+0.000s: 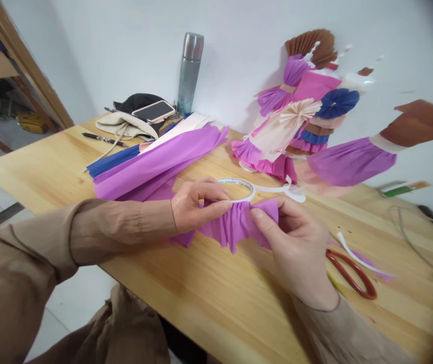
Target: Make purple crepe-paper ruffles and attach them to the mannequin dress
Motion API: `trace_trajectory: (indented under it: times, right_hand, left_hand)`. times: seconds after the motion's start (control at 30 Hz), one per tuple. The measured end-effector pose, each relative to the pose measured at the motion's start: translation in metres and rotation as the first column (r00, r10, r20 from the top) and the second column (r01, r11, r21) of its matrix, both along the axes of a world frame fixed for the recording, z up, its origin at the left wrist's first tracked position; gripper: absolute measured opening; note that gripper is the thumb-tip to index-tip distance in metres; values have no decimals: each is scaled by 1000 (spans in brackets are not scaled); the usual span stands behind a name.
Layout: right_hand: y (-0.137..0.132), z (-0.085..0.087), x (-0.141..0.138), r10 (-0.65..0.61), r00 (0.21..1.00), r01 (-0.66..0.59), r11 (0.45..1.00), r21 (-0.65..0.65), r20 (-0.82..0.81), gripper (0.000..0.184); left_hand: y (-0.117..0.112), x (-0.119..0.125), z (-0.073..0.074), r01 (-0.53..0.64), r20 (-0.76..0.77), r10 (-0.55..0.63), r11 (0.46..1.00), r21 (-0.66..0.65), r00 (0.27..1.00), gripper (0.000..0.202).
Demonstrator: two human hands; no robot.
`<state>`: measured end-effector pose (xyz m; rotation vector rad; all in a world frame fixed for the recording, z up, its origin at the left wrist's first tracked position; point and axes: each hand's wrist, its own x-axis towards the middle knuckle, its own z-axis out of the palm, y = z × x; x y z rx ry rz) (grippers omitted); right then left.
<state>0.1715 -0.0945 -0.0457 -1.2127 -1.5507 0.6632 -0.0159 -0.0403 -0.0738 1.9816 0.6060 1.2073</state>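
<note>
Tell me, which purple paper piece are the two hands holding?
The small pleated purple piece, pinched between the left hand and the right hand; the long folded purple sheets lie flat on the table behind.

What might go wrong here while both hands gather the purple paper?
1. The pleated purple paper, pinched by the left hand and right hand, looks thin; a hard pull may tear it.
2. The loose tape strip lies just behind and might stick to it.
3. The red-handled scissors lie near the right wrist and could be knocked.
</note>
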Motion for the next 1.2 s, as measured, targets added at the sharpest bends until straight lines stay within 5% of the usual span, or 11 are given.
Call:
trace_trajectory:
  times: [0.6,0.83,1.2]
  right_hand:
    - [2,-2,-2,35,996,-35,999,-1,-78,13]
    - [2,-3,-4,-4,987,-3,999,-40,-158,13]
    - [2,-6,-5,-37,983,15,993,-121,-182,18]
  left_hand:
    - [2,-3,-1,42,-53,-43,999,-22,998,25]
    - [-1,4,-8,-7,34,8,1000,-15,999,25]
    - [-1,-3,1,57,-64,-54,997,45,996,19]
